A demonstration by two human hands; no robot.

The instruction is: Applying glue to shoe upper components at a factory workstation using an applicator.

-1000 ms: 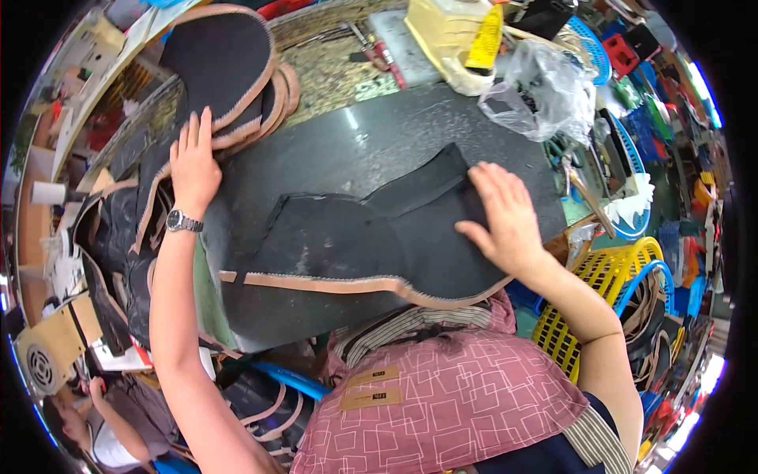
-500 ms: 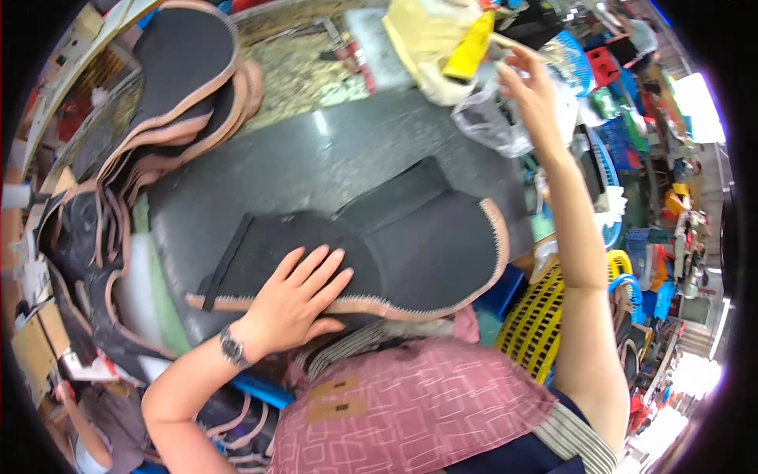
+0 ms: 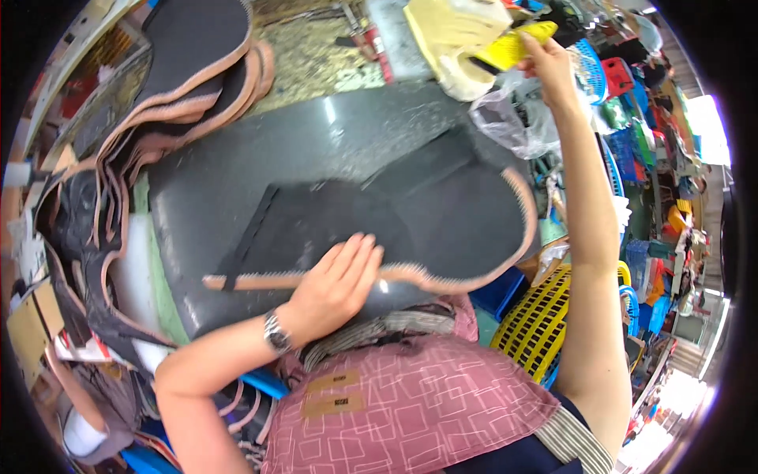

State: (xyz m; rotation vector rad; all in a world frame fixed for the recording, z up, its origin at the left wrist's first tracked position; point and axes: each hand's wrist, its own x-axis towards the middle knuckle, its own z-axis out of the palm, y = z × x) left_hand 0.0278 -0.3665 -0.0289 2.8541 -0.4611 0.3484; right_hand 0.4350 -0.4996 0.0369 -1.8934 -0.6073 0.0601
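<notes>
On the dark work surface [image 3: 237, 162] lies a black sheet piece [image 3: 466, 209] with a curved end, a thin strip across its left end and a tan edge band joined by zigzag stitching. My left hand [image 3: 338, 278] rests flat on its near edge, fingers stretched out and side by side. At the far right my right hand [image 3: 550, 71] grips a flat yellow object with a dark tip [image 3: 515, 49], whose exact kind I cannot make out. The object is just above a cream-coloured container [image 3: 454, 39].
At left hangs a stack of similar black pieces [image 3: 193, 35] with tan edges. A clear plastic bag [image 3: 505, 122] sits below the container. Red-handled tools [image 3: 377, 51] lie at the back. A yellow basket [image 3: 533, 320] stands at right. Another person's arm [image 3: 75, 387] shows lower left.
My right hand has closed on the yellow object and shifted it rightward from the container. My left hand has slid right along the sheet, which sits higher and further right in view.
</notes>
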